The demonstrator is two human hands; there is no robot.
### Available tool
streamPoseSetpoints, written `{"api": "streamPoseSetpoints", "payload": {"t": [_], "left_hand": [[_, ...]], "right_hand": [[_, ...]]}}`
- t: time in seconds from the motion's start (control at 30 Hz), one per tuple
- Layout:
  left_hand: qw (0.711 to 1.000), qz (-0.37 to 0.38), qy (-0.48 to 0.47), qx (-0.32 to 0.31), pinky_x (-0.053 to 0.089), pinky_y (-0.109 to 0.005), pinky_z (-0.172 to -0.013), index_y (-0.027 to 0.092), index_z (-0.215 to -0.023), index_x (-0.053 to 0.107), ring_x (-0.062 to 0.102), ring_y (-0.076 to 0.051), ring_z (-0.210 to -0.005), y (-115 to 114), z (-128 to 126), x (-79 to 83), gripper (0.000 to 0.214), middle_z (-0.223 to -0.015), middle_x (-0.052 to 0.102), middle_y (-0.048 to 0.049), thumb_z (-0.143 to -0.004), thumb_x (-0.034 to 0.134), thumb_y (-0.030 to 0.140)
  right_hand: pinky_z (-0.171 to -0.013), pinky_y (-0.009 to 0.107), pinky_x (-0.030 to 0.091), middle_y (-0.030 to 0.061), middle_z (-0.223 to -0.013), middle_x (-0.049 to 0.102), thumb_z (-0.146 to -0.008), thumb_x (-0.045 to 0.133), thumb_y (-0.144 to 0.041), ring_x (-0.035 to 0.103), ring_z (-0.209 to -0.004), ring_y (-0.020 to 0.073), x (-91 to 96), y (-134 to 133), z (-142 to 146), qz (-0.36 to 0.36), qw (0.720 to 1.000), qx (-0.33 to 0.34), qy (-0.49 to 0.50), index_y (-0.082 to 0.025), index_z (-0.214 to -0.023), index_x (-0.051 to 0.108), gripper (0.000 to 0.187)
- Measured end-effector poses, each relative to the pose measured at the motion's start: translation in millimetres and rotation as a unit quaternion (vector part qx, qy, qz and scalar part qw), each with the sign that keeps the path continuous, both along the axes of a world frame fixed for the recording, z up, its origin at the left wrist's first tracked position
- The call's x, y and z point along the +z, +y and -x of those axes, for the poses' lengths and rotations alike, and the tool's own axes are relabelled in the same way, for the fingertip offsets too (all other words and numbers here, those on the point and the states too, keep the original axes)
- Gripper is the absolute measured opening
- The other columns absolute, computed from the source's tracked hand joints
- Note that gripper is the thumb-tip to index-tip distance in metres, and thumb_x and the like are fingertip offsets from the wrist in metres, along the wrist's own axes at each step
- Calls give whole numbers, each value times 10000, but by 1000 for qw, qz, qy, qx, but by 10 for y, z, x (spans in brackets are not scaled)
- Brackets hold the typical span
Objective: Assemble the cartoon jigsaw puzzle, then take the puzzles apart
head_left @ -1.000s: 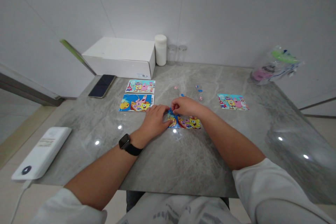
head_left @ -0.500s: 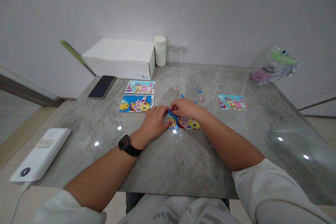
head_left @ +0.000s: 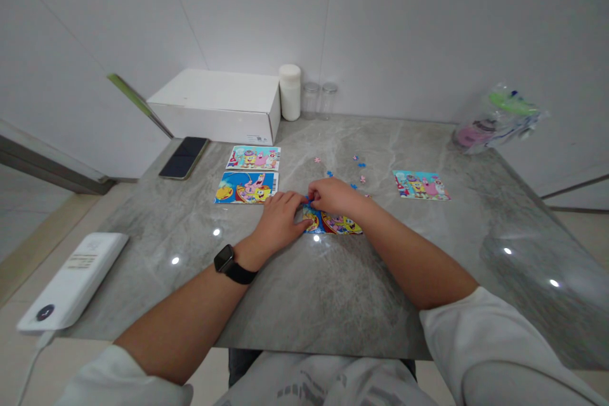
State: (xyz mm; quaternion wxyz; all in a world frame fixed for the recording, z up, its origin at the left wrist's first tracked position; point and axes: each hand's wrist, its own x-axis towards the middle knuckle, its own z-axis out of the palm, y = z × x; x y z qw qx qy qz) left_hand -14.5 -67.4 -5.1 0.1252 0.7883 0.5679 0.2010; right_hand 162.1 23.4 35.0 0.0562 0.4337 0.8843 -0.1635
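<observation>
In the middle of the table lies a partly assembled jigsaw puzzle (head_left: 340, 224) with a cartoon picture. My left hand (head_left: 284, 219) rests at its left edge, fingers stretched out and the thumb on the puzzle. At the puzzle's upper left, my right hand (head_left: 332, 195) pinches a small blue puzzle piece (head_left: 308, 199), partly hidden by the fingertips. Several loose puzzle pieces (head_left: 361, 165), blue and pink, are scattered beyond my right hand. Left of the puzzle is a blue picture card (head_left: 247, 188), with a lighter picture card (head_left: 254, 157) above it.
A finished-looking cartoon puzzle (head_left: 421, 185) lies at right. Along the back stand a white box (head_left: 214, 108), a white bottle (head_left: 290, 92) and two clear jars (head_left: 320, 101). A phone (head_left: 184, 157), a white power bank (head_left: 76, 282) and a plastic bag (head_left: 497, 120) sit near the sides.
Both hands stay almost in place. My right hand has shifted very slightly at the puzzle's upper left, with the blue puzzle piece still at its fingertips.
</observation>
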Motion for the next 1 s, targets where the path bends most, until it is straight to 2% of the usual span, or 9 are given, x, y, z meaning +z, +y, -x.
{"api": "streamPoseSetpoints", "payload": {"t": [0.33, 0.6, 0.73, 1.0], "left_hand": [[1000, 10, -1, -5, 435, -503, -1070, 256, -1206, 705, 603, -311, -1202, -9, -3, 24, 353, -1255, 706, -64, -879, 776, 367], [1000, 14, -5, -3, 444, -498, -1063, 258, -1173, 742, 599, -301, -1196, -16, -3, 35, 312, -1261, 701, -59, -893, 773, 391], [1000, 9, -7, -7, 442, -498, -1073, 258, -1158, 745, 603, -296, -1198, -14, 3, 27, 298, -1252, 705, -63, -894, 773, 393], [1000, -5, -4, -15, 449, -491, -1064, 266, -1186, 736, 618, -294, -1183, -2, 25, -28, 328, -1252, 704, -62, -885, 785, 386]], "right_hand": [[-799, 289, 458, 61, -1037, 813, -910, 694, -246, 724, -982, 224, -24, -5, -1, -6, 1000, -8, 1, -212, -1084, 766, 192], [-778, 272, 460, 66, -1063, 809, -940, 686, -253, 718, -946, 198, 134, 81, -113, -23, 998, -57, 25, -202, -1052, 769, 149], [-752, 269, 456, 61, -1028, 811, -914, 726, -275, 720, -906, 193, 133, 57, -102, -9, 999, -46, 16, -203, -1021, 767, 136], [-754, 271, 469, 66, -1058, 814, -891, 748, -299, 731, -961, 211, 37, 14, -46, 1, 1000, -20, -3, -212, -1044, 776, 178]]}}
